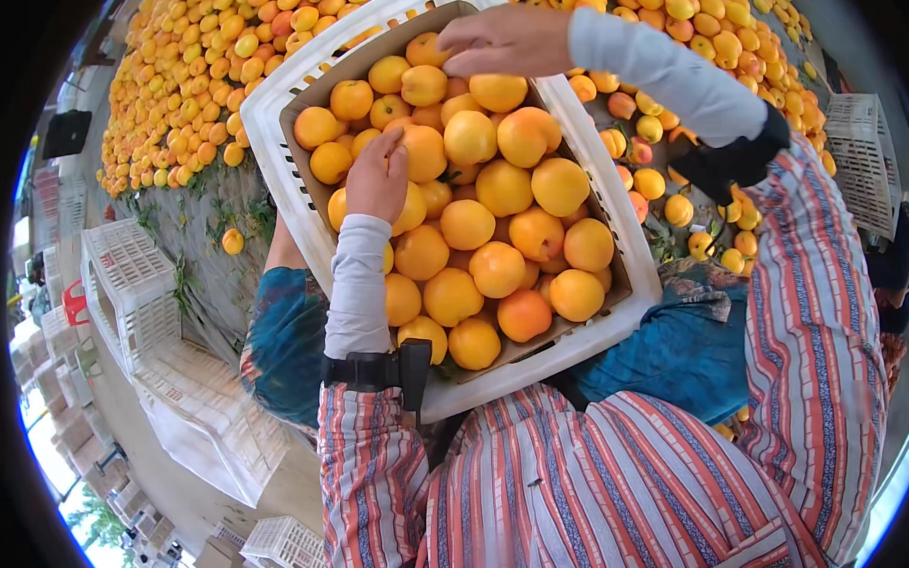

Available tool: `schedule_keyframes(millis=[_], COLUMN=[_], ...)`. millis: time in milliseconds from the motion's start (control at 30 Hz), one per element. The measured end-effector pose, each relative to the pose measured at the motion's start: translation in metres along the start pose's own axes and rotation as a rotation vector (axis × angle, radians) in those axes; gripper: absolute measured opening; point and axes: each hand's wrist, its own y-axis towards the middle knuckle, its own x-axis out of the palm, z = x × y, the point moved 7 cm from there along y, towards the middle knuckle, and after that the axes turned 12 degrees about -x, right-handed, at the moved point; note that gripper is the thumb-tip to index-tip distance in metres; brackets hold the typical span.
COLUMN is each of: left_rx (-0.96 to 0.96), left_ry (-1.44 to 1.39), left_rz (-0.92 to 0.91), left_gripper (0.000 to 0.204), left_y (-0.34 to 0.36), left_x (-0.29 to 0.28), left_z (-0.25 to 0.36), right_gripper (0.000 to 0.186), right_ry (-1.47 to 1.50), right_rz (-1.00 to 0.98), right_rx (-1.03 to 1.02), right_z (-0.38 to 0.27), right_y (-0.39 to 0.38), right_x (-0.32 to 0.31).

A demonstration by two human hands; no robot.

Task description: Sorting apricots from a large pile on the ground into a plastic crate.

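Across my lap a white plastic crate point(270, 155) rests at a tilt, lined with brown cardboard point(303, 94) and filled with large oranges point(466, 224). My left hand point(379, 176) is inside its left part, fingers bent and pressed against the side of an orange point(425, 153). Over the far right corner of the crate, my right hand point(511, 40) reaches leftward with its fingers stretched out, just above the oranges there. Nothing shows in its grasp, though its underside is hidden.
A large heap of oranges point(182, 88) spreads beyond the crate, continuing on the right point(706, 25). White crates point(133, 265) stand at the left, and another crate point(860, 155) at the far right. A single orange point(233, 241) lies on the grey ground sheet point(207, 208). Cardboard boxes point(74, 427) are stacked farther left.
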Motion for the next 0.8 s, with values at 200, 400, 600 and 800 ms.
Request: schedule_keyframes(millis=[200,400,600,800], left_rx=[-0.022,0.003,0.024,-0.011], left_ry=[0.125,0.260,0.372,0.466], left_rz=[0.004,-0.090,-0.055,-0.002], left_gripper=[0.038,0.043,0.045,0.048], left_y=[0.009,0.016,0.008,0.010], left_x=[0.001,0.015,0.018,0.015], left_z=[-0.005,-0.009,-0.003,-0.003], right_gripper=[0.042,0.032,0.038,0.042], right_ry=[0.095,0.334,0.431,0.277], right_rz=[0.291,0.634,0.678,1.047], right_rx=[0.403,0.921,1.178,1.394], right_z=[0.032,0.023,-0.029,-0.015], right_y=[-0.193,-0.384,-0.461,-0.549], right_x=[-0.046,0.111,0.233,0.237])
